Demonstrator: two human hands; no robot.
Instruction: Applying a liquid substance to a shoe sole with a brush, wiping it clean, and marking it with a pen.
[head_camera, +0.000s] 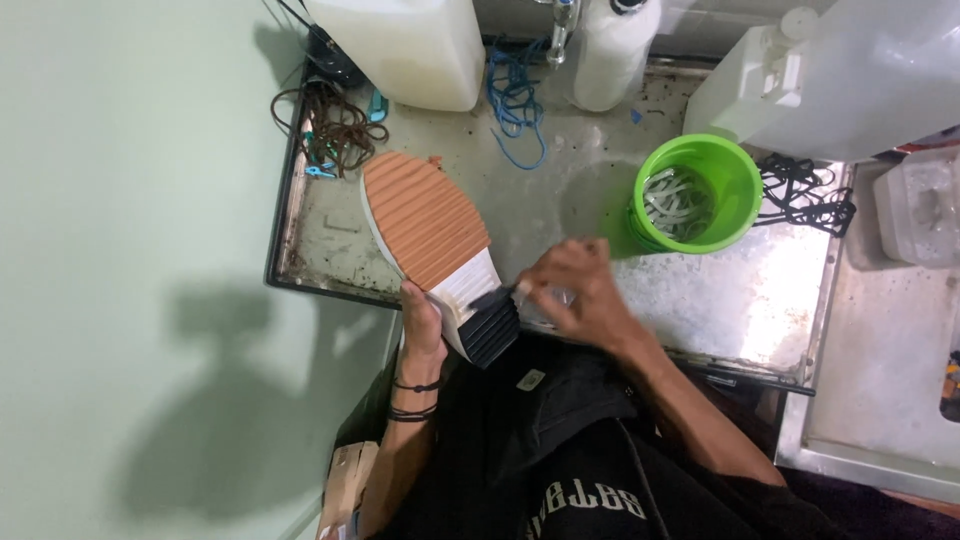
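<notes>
Over the stained metal tabletop (600, 200), the left hand (425, 325) has its grip clamped on the heel end of a shoe (440, 250) held sole-up: ribbed terracotta rubber in front, a white band, then black ridges at the heel. The right hand (580, 295) closes its fingers around a small dark brush (492, 296), blurred, touching the white band. Nearby stands a round green plastic bucket (735, 175) holding pale laces.
</notes>
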